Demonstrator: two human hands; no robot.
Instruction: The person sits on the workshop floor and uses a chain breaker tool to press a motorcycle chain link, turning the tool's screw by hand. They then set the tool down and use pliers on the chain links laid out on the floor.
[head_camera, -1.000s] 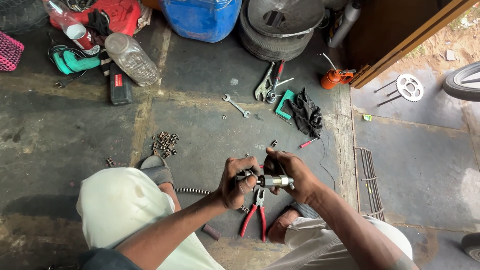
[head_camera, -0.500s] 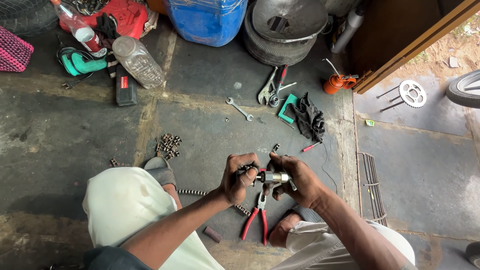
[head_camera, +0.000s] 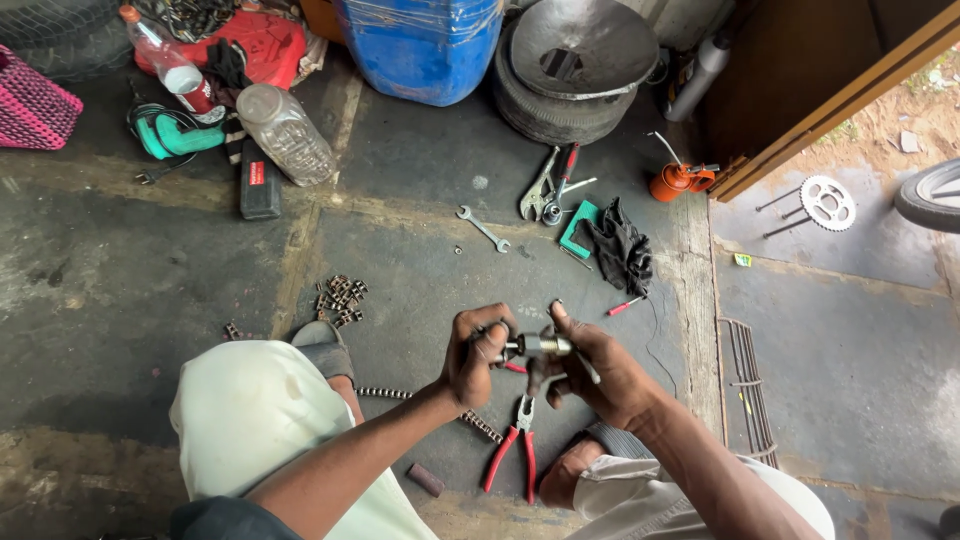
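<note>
Gripping: left hand (head_camera: 478, 352) closed around the dark end of a small metal chain tool (head_camera: 535, 346), fingers curled tight, thumb on top.
Steadying: right hand (head_camera: 600, 372) wrapped on the tool's silvery barrel, fingers folded under, thumb raised; probably bracing while the other end gets turned.
Position of tool: held level between both hands, above the floor, between the knees, close to the body for control.
Below: red-handled pliers (head_camera: 512, 448) lying just under the hands, within reach; drive chain (head_camera: 440, 404) stretched across the concrete floor (head_camera: 120, 300) beneath the left wrist.
Further off: pile of chain links (head_camera: 340, 297) to the left, spanner (head_camera: 483, 229) and second pliers (head_camera: 547, 186) beyond, orange oil can (head_camera: 676, 180) and sprocket (head_camera: 827, 203) well apart to the right.
Change: compared with half a second earlier, hands and tool sit almost the same; right thumb lifted slightly, view shifted a little.
</note>
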